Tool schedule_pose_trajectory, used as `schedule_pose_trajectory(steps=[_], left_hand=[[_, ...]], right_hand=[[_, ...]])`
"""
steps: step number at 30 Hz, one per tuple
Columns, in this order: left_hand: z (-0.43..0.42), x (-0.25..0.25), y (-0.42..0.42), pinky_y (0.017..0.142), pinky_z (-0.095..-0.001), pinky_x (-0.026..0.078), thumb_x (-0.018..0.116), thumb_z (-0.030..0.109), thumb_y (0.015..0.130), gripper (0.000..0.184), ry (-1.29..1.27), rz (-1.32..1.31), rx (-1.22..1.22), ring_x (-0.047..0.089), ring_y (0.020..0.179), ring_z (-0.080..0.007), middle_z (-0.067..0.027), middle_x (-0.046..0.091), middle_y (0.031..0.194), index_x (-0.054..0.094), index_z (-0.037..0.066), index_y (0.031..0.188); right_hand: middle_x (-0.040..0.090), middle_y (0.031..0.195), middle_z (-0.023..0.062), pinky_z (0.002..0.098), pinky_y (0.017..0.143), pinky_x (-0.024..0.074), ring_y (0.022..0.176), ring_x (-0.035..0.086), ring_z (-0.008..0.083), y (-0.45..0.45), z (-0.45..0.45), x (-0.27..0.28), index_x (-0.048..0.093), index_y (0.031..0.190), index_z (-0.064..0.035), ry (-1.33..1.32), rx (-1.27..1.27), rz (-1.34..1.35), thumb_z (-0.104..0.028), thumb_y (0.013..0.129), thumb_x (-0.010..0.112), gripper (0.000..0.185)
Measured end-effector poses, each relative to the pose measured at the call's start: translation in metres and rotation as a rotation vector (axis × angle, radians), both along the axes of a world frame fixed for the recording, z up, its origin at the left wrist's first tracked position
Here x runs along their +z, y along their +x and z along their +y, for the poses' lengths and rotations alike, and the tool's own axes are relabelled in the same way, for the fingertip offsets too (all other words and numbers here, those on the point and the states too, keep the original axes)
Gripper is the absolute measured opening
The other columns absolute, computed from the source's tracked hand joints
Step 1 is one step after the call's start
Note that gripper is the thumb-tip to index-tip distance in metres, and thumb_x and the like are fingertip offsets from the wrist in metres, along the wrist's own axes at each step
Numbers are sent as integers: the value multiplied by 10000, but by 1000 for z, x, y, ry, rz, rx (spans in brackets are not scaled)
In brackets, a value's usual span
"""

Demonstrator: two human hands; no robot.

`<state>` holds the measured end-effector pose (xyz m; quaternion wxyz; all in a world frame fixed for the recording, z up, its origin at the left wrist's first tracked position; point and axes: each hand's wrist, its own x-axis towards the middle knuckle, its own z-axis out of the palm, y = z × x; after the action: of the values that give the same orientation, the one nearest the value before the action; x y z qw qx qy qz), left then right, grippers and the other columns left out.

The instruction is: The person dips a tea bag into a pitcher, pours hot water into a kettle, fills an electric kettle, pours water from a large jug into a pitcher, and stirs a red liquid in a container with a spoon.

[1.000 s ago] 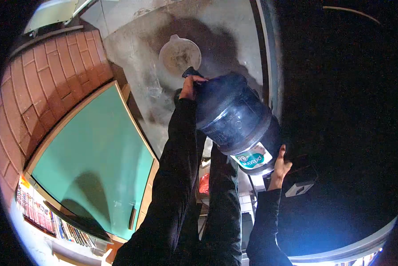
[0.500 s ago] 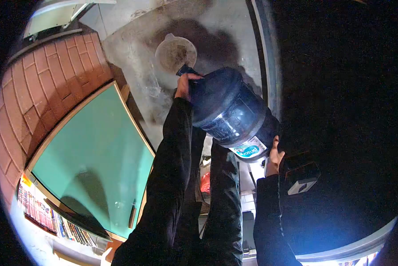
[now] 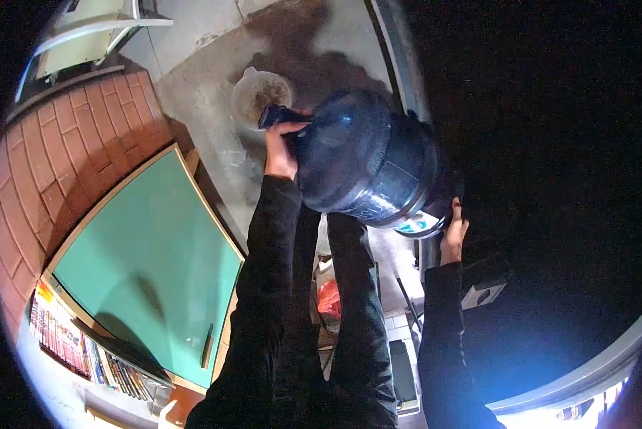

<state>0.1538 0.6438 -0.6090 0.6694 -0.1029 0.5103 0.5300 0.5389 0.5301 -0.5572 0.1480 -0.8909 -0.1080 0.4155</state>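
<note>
A large blue water jug (image 3: 357, 154) lies tilted between my two hands, its neck to the left and its labelled base to the right. My left hand (image 3: 282, 154) is wrapped around the neck end. At the base, my right hand (image 3: 455, 236) grips the lower edge, with some fingers hidden behind the jug. Beyond the neck stands a whitish translucent bucket (image 3: 241, 96) on the floor; its inside looks brownish. The jug's mouth points toward the bucket, and I cannot tell whether liquid is running out.
To the left a green wood-framed board (image 3: 149, 264) rests beside a red brick surface (image 3: 85, 150). A row of books (image 3: 96, 357) sits at the lower left. Between my legs a red bag (image 3: 329, 299) shows. The concrete floor (image 3: 192, 79) carries dark shadows; the right side is very dark.
The jug has swung closer to level, its base end rising with my right hand. My left hand and the neck have shifted slightly left, nearer the bucket in view. The camera view has moved a little.
</note>
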Motion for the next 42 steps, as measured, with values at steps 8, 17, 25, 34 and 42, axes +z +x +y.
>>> schedule_pose_trajectory(steps=[8,17,25,34,42], left_hand=[[3,40,49,997,-343,418,582,4,533,438,271,167,133,575,1074,-278,-123,657,1010,596,5,971],[-7,34,103,1139,-421,279,675,-17,509,508,371,174,138,525,1169,-275,-99,584,1048,576,54,1002],[-20,17,119,1125,-415,290,707,-70,563,490,339,179,134,464,1260,-265,-87,573,1141,597,62,1023],[-6,40,144,1135,-436,301,780,-63,629,485,341,426,-11,543,1183,-248,-82,628,1097,572,73,1045],[35,83,208,1071,-433,351,885,148,648,591,444,563,-313,524,1197,-263,-101,616,1197,594,80,1158]], right_hand=[[463,1432,114,456,1083,327,1275,456,301,70,54,-62,457,1399,-46,510,-259,189,-458,875,621,687],[431,1443,115,460,1085,338,1294,430,314,156,134,-108,434,1408,-55,739,774,-126,-476,873,618,705],[329,1516,121,448,1135,279,1393,325,285,153,179,-127,426,1433,-76,355,-33,382,-470,898,564,679],[380,1491,132,436,1124,303,1370,371,289,151,197,-88,445,1417,-60,447,113,287,-317,925,550,564],[428,1462,153,424,1124,311,1362,397,289,57,163,89,446,1401,-21,508,765,-463,-226,949,546,506]])
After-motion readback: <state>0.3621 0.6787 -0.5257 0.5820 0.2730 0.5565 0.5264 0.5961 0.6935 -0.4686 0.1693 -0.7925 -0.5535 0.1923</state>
